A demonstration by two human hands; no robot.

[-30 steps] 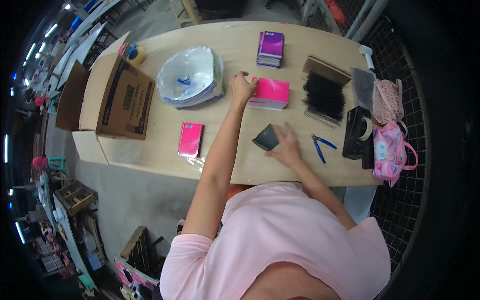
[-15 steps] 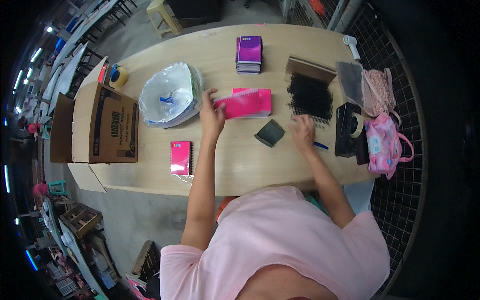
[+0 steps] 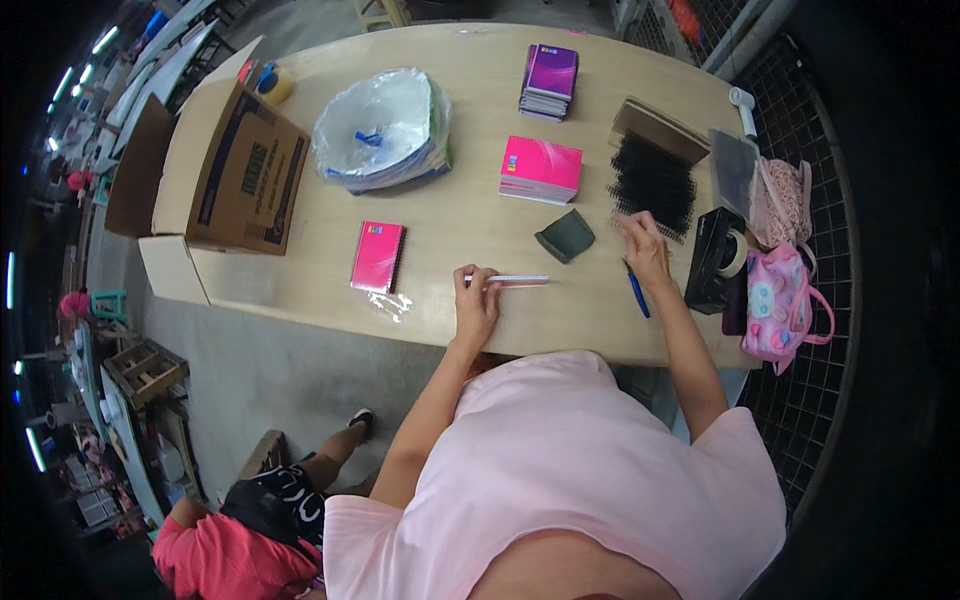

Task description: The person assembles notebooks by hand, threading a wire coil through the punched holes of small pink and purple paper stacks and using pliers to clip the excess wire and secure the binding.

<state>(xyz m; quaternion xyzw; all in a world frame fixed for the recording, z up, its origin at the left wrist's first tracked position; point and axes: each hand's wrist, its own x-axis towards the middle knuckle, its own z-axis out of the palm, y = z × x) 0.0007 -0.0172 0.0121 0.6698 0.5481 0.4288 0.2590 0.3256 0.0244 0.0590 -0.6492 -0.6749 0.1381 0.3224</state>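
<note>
My left hand (image 3: 476,305), low over the table's near side, grips a thin notebook (image 3: 520,281) turned edge-on, its pale page edge and a pink strip showing. Farther right, my right hand (image 3: 646,250) has its fingers pinched at the lower edge of a pile of black binding coils (image 3: 655,180); the fingertips seem to be on one coil. Between and beyond the hands stands a stack of pink notebooks (image 3: 541,168). A dark green folded pad (image 3: 566,237) lies in front of that stack. Close to my right wrist is a blue pen (image 3: 638,292).
A finished-looking pink spiral notebook (image 3: 378,257) lies left, a purple notebook stack (image 3: 550,80) at the back. Left are a plastic-lined basin (image 3: 385,130) and an open cardboard box (image 3: 240,170). A tape dispenser (image 3: 715,262) and pink bag (image 3: 783,305) stand right. Someone in red (image 3: 235,550) is lower left.
My left hand has drawn the notebook from the pink stack toward me and tilted it edge-on. My right hand has closed at the coils. A person has appeared lower left; the view has shifted.
</note>
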